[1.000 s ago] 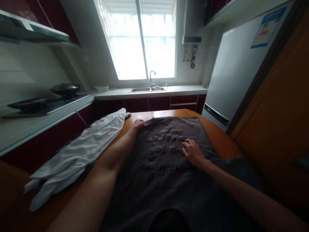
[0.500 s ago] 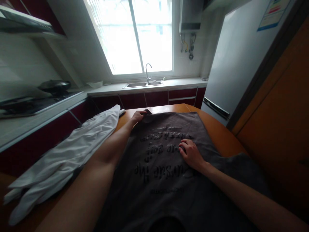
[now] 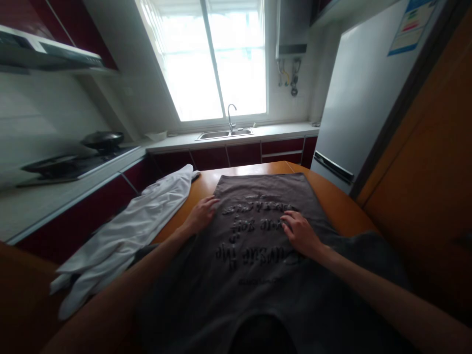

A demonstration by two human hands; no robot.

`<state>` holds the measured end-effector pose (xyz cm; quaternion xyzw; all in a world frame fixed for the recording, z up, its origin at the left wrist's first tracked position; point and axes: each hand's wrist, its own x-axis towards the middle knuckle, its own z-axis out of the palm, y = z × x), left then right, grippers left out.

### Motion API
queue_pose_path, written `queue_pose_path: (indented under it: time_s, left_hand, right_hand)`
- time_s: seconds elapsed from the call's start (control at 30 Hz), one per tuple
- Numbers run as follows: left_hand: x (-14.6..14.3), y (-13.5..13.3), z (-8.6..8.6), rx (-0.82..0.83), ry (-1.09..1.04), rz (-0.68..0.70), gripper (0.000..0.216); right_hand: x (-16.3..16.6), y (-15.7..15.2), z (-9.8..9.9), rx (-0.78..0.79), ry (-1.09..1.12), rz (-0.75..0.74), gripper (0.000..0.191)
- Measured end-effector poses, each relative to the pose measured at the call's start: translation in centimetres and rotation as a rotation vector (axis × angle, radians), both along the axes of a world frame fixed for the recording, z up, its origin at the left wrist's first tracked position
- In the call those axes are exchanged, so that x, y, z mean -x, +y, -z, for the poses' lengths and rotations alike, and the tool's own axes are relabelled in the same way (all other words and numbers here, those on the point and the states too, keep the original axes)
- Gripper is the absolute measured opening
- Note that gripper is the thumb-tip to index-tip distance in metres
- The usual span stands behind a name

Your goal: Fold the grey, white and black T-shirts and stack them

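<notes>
— Where is the shirt?

— The dark grey cotton T-shirt with black printed lettering (image 3: 258, 206) lies spread flat, print up, on the orange wooden table (image 3: 334, 201). Its hem points toward the window, and its neck opening sits at the near edge of the view.

— And the hands?

— Both rest on it palms down, gripping nothing. The left hand (image 3: 201, 215) lies open on the shirt's left edge, fingers stretched out and close together, pointing toward the far hem. The right hand (image 3: 300, 233) lies open on the lettering near the middle of the chest, fingers slightly bent and a little apart.

— Do the hands touch each other?

— No, they are apart, with the lines of print between them.

— Anything else on the table?

— A crumpled white cloth garment (image 3: 136, 223) lies along the left side, just beside the left forearm. Whether it touches the grey shirt, I cannot tell.

— And beyond the table?

— A steel sink with a curved tap (image 3: 224, 133) sits under the bright window (image 3: 217, 64). A black wok (image 3: 103, 139) stands on the hob (image 3: 62, 166) to the left, and a tall white fridge (image 3: 354, 108) stands to the right.
</notes>
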<state>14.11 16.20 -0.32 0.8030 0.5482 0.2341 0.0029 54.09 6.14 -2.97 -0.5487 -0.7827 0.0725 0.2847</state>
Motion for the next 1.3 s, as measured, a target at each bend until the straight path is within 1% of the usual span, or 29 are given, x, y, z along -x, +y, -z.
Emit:
queue_pose_path:
  time_s: [0.07,0.13,0.17,0.23,0.33,0.4,0.5,0.57,0.63,0.7,0.9,1.0,1.07,1.13,1.2,1.23,1.3]
  left_hand:
    - [2.5,-4.9,0.4,0.01,-0.001,-0.004,0.044]
    - [4.7,-9.0,0.8,0.035,-0.005,-0.038,0.045]
    - [5.7,-10.6,1.0,0.044,-0.001,-0.054,0.047]
    - [7.0,-13.0,1.6,0.065,0.025,-0.075,0.051]
    - [8.0,-14.8,2.4,0.117,0.114,-0.116,0.057]
    - [8.1,-15.4,2.7,0.164,0.184,-0.179,0.059]
    - [7.8,-16.5,2.9,0.22,0.258,-0.351,0.061]
    - [7.6,-17.7,2.9,0.23,0.287,-0.463,0.062]
    - [7.4,-19.2,3.0,0.224,0.306,-0.539,0.063]
    - [7.3,-20.9,3.1,0.213,0.321,-0.578,0.062]
    - [7.5,-26.3,3.7,0.218,0.355,-0.675,0.064]
    - [8.4,-29.4,4.4,0.234,0.335,-0.756,0.066]
    - [9.4,-30.9,4.5,0.268,0.321,-0.813,0.068]
    - [10.2,-31.3,3.9,0.25,0.324,-0.818,0.069]
    - [10.5,-29.8,2.5,0.163,0.308,-0.743,0.069]
    - [10.3,-28.3,1.7,0.11,0.287,-0.678,0.068]
    - [9.2,-23.9,0.1,0.06,0.203,-0.531,0.065]
  right_hand:
    - [-0.1,-1.0,-0.2,0.01,-0.023,-0.005,0.034]
    - [0.0,-1.9,-0.2,0.016,-0.062,-0.012,0.036]
    - [0.0,-2.1,-0.1,0.019,-0.088,-0.011,0.038]
    - [-0.2,-2.1,0.2,0.022,-0.15,0.015,0.041]
    - [-1.2,-0.8,0.6,0.03,-0.246,0.125,0.047]
    - [-2.1,0.4,1.0,0.052,-0.285,0.224,0.05]
    - [-3.0,1.5,1.7,0.13,-0.289,0.365,0.056]
    - [-3.2,1.9,2.3,0.209,-0.279,0.419,0.061]
    - [-3.2,2.0,2.7,0.275,-0.282,0.417,0.063]
    - [-3.1,2.1,2.9,0.301,-0.293,0.391,0.063]
    - [-2.3,2.4,2.5,0.297,-0.35,0.272,0.062]
    - [-1.0,1.8,2.7,0.273,-0.353,0.19,0.061]
    - [-0.1,1.2,2.9,0.255,-0.336,0.153,0.061]
    - [0.7,1.1,2.8,0.248,-0.316,0.127,0.062]
    - [1.1,2.1,2.1,0.22,-0.305,0.111,0.061]
    - [1.2,3.0,1.6,0.192,-0.302,0.106,0.06]
    - [1.4,5.4,0.6,0.152,-0.297,0.118,0.058]
